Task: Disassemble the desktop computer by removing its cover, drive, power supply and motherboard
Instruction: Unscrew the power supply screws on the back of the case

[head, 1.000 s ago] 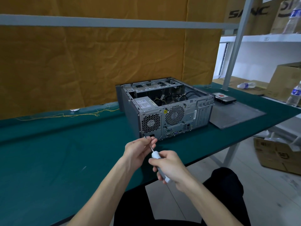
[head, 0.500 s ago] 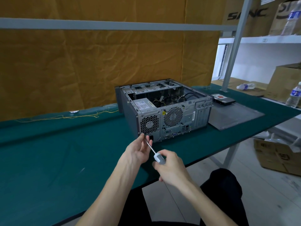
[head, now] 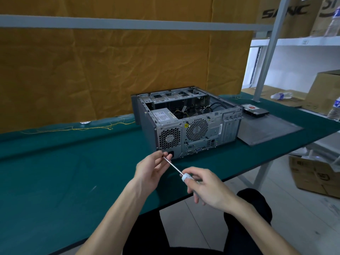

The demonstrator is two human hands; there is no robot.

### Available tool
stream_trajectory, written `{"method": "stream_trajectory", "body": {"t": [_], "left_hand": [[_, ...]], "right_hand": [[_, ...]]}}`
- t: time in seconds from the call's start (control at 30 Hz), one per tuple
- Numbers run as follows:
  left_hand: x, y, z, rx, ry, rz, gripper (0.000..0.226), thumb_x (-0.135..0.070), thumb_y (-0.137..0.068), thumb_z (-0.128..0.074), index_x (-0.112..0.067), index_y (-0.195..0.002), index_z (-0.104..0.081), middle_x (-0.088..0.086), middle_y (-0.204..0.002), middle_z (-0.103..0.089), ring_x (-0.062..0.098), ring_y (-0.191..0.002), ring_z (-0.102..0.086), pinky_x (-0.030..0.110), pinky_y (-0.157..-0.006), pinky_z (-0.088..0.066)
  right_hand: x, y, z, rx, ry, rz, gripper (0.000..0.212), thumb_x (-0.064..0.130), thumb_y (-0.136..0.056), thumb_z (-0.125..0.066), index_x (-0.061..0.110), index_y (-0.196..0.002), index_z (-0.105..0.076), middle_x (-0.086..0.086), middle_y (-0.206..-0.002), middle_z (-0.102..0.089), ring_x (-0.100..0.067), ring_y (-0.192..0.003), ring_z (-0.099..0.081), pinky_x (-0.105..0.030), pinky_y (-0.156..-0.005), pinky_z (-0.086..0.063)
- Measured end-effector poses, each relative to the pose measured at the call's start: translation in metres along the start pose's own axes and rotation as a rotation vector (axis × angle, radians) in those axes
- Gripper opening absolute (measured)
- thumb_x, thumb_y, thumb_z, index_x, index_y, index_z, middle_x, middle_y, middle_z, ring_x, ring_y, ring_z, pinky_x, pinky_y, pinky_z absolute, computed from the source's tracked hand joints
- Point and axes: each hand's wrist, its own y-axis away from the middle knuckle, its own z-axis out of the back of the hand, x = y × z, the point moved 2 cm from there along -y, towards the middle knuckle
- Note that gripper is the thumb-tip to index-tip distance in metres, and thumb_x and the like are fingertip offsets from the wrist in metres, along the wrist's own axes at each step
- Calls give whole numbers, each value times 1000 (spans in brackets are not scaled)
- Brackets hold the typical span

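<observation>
Dim, even indoor light; soft focus; wide-angle edge distortion.

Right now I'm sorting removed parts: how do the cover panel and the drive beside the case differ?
The cover panel is a broad, thin, plain grey sheet; the drive is small, thicker and dark with a red-and-white label. The cover panel lies nearer the table's front edge, the drive behind it. Both lie flat on the green table, right of the case.

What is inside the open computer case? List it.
Inside the computer case: the power supply with its label at the near left, black and yellow cables mid-case, and empty drive bays at the far end. The motherboard is hidden behind the case's rear wall and cables.
</observation>
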Motion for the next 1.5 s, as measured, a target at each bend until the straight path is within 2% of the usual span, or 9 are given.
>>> {"method": "stream_trajectory", "body": {"t": [0.23,0.47,0.57,0.7,0.9,1.03,1.1,1.27,1.5], "left_hand": [[-16,13,49,64,-331,-208,12,-14,-90,-76,-3,-96,-79,13,-95,-77,18,-86,-75,28,-77,-61],[-18,18,77,-212,-1017,-669,4,-29,-87,-80,-28,-84,-82,-13,-76,-76,3,-76,-70,23,-73,-55],[-15,18,79,-373,-1264,-709,2,-32,-87,-78,-33,-86,-80,-18,-73,-71,1,-74,-65,24,-65,-48],[-15,11,74,-427,-1438,-688,5,-38,-89,-75,-35,-89,-79,-17,-83,-72,8,-76,-61,25,-62,-40],[-16,10,75,-437,-1432,-676,9,-40,-89,-74,-36,-95,-79,-15,-89,-74,12,-84,-66,26,-64,-41],[-7,18,70,-426,-1387,-891,13,-32,-94,-69,-31,-102,-79,-13,-100,-73,11,-92,-67,27,-70,-45],[4,19,55,-261,-1224,-938,13,-26,-94,-67,-29,-100,-78,-18,-95,-74,1,-90,-68,21,-78,-51],[40,-4,-6,131,-703,-426,20,-22,-100,-62,-9,-109,-74,-1,-90,-79,12,-87,-76,26,-76,-61],[49,-22,-26,223,-492,-350,13,-15,-99,-66,-5,-101,-74,9,-93,-79,21,-89,-76,26,-75,-60]], "right_hand": [[-12,-2,10,-8,231,69,16,42,-96,-57,43,-111,-63,22,-90,-65,-6,-80,-61,-34,-76,-52],[-22,-15,6,-104,222,10,13,33,-96,-59,40,-106,-64,7,-84,-68,-13,-72,-61,-43,-74,-54],[-25,-22,6,-186,155,-61,11,30,-97,-58,38,-99,-65,-1,-78,-69,-16,-61,-57,-46,-69,-55],[-28,-19,6,-191,101,-68,11,30,-97,-59,39,-99,-66,-2,-77,-69,-26,-72,-64,-46,-68,-56],[-33,-14,10,-246,-94,-100,11,24,-98,-63,28,-105,-70,1,-70,-68,-2,-53,-56,-20,-51,-48],[-37,-9,11,-277,-188,-130,9,22,-96,-66,28,-101,-70,-1,-70,-69,-6,-51,-56,-17,-42,-39],[-37,-9,12,-294,-219,-141,6,24,-95,-68,26,-99,-71,-3,-68,-68,-9,-50,-55,-17,-41,-39],[-35,-10,11,-307,-200,-133,5,25,-96,-67,25,-97,-72,-5,-66,-67,-13,-48,-54,-19,-39,-38],[-37,-13,9,-311,-186,-156,10,23,-98,-63,28,-98,-71,-4,-64,-67,-13,-46,-52,-18,-39,-37]]}}
